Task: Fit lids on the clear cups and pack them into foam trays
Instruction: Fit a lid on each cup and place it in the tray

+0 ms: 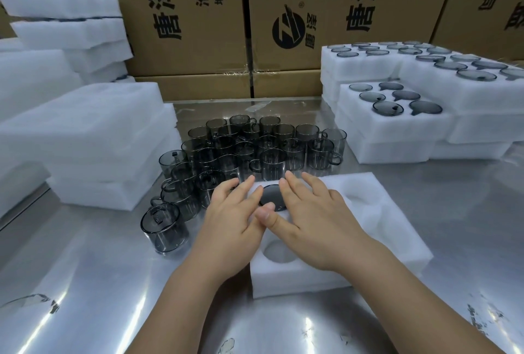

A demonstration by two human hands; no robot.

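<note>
Left grip (232,220): fingers straight, on edge of foam tray (382,229).
Right grip (309,217): fingers spread flat beside lidded cup (270,197).
Bench (85,282): smoky glass cups (255,149) clustered behind.

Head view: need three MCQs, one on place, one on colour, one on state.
1. Loose cups stand: A) on the steel table beyond the front foam tray B) on a shelf C) on the floor
2. Cup tint: A) red B) smoky grey C) green
3. The tray's near hole: A) taped over B) holds a cup C) empty

Answers: 1 A, they cluster on the metal behind the tray; 2 B, the glass looks dark grey; 3 C, only foam shows inside it.
</note>
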